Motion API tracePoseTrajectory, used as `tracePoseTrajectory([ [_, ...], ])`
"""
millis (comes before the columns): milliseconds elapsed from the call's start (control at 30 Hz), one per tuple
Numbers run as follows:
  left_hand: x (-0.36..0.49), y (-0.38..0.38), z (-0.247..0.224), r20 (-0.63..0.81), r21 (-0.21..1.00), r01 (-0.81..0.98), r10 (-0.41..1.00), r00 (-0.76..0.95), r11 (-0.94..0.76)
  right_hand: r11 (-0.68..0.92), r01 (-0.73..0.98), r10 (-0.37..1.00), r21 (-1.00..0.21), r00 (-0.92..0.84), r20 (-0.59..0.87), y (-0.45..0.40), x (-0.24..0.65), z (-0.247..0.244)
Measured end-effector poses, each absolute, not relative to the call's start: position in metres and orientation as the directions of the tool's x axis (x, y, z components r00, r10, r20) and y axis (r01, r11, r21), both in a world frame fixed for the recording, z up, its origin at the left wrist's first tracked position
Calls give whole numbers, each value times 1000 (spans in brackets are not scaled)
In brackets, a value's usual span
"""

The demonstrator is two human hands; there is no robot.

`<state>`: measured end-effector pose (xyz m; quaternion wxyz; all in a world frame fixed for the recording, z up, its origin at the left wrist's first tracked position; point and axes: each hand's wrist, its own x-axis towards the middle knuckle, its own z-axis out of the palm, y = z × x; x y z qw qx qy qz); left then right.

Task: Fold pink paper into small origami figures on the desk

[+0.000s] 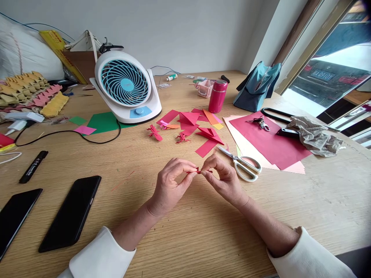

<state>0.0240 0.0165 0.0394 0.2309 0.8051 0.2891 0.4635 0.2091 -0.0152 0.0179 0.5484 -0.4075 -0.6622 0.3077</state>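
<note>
- White-handled metal scissors [237,158] lie just beside the right hand [224,178].
- A round white-and-blue plastic fan [126,85] stands beyond the left hand [171,181].
- Small red folded-paper piece [198,170]: between them, pinched by both hands' fingertips.

On the table [185,239], scissors [235,157] lie just right of the right hand [227,182], the flask [217,96] well behind it.

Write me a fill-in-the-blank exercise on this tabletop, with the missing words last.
1. The left hand and the right hand pinch a small ____-coloured piece of paper.
2. The scissors lie nearer to the ____ hand.
3. In this view, the flask stands between the fan and the blue zipped ____.

Missing words: red; right; bag.
</note>
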Motion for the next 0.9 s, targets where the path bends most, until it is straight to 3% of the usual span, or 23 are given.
tracePoseTrajectory([
  [433,26,15,32,645,587,261,637,422,-766,519,244,855,-819,-136,501,-17,205,19],
  [900,25,15,37,629,630,305,699,338,-714,462,221,885,-859,-50,463,-15,207,18],
])
